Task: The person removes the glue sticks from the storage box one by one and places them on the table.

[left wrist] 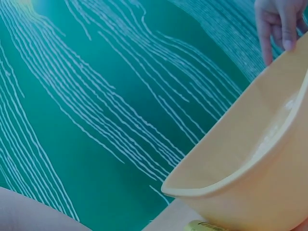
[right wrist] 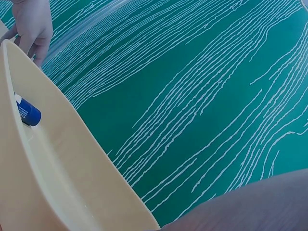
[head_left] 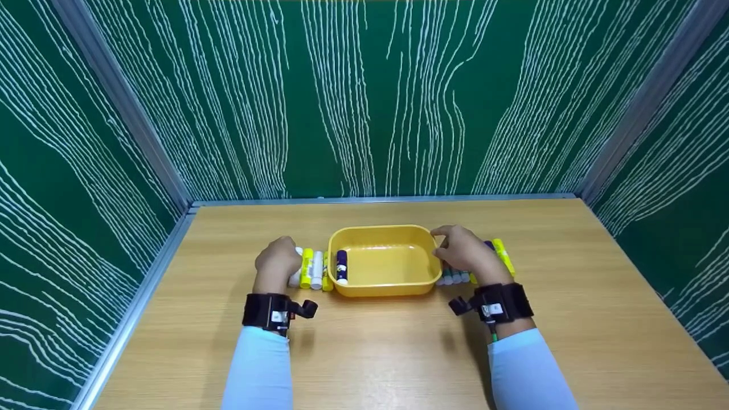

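Observation:
A yellow plastic tray (head_left: 384, 290) stands mid-table with a dark blue glue stick (head_left: 342, 266) lying inside at its left end. My left hand (head_left: 278, 257) reaches down over a white glue stick (head_left: 295, 267) left of the tray; its fingertips are hidden, so I cannot tell whether it grips the stick. At the tray's right end is my right hand (head_left: 464, 249), its thumb and forefinger apart near the rim. The left wrist view shows the right hand (left wrist: 281, 21) with fingers pointing down and no object visible in them.
Left of the tray lie a yellow glue stick (head_left: 307, 269), another white glue stick (head_left: 316, 270) and a yellow one against the wall. Several grey-capped sticks (head_left: 455, 277) and a yellow glue stick (head_left: 503, 256) lie right. Green panels (head_left: 393, 114) with white lines surround the wooden table (head_left: 376, 353).

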Tool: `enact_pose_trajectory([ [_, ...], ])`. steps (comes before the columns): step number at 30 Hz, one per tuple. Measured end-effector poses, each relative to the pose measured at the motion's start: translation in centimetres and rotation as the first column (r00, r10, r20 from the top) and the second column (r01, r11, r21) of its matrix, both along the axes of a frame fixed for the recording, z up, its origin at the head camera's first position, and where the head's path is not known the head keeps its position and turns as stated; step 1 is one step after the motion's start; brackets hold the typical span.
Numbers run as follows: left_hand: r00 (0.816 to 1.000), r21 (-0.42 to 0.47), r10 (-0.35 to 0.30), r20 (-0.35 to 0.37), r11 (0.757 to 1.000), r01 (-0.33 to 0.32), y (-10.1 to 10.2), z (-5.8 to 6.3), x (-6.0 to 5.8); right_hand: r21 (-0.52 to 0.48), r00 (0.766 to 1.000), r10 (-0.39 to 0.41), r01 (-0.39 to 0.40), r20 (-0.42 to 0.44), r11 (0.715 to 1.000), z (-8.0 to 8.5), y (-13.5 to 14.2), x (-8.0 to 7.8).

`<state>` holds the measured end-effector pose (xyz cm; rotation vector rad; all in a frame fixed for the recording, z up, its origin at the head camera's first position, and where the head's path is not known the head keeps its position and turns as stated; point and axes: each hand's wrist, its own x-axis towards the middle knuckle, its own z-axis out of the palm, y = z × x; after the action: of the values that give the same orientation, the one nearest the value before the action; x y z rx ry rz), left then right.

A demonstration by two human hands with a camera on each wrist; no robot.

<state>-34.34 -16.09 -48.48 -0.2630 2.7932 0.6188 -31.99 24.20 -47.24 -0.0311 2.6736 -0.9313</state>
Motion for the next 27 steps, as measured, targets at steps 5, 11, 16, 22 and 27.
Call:
enact_pose_trajectory([
  [5,1.000,-0.015,0.027,-0.008,1.000,-0.027,0.3,0.3,-0.1,0.003,1.000,-0.006,0.006,0.009,1.000,0.1,0.0,-0.1],
  [11,0.995,0.002,0.049,-0.082,0.999,-0.049,1.8,1.2,-0.1,0.011,1.000,-0.011,0.011,0.021,1.000,0.1,0.0,-0.1],
  [16,0.992,0.058,-0.002,-0.126,0.998,0.010,4.2,2.7,0.7,0.010,1.000,-0.019,0.019,0.024,1.000,0.1,0.0,0.0],
  [22,0.989,0.075,-0.097,-0.114,0.992,0.106,7.0,4.1,2.4,0.007,1.000,-0.017,0.017,0.025,1.000,0.1,0.0,-0.1],
  [27,0.968,0.038,-0.209,-0.137,0.976,0.216,8.8,3.6,3.1,0.003,1.000,-0.008,0.008,0.013,1.000,0.0,-0.1,-0.1],
])
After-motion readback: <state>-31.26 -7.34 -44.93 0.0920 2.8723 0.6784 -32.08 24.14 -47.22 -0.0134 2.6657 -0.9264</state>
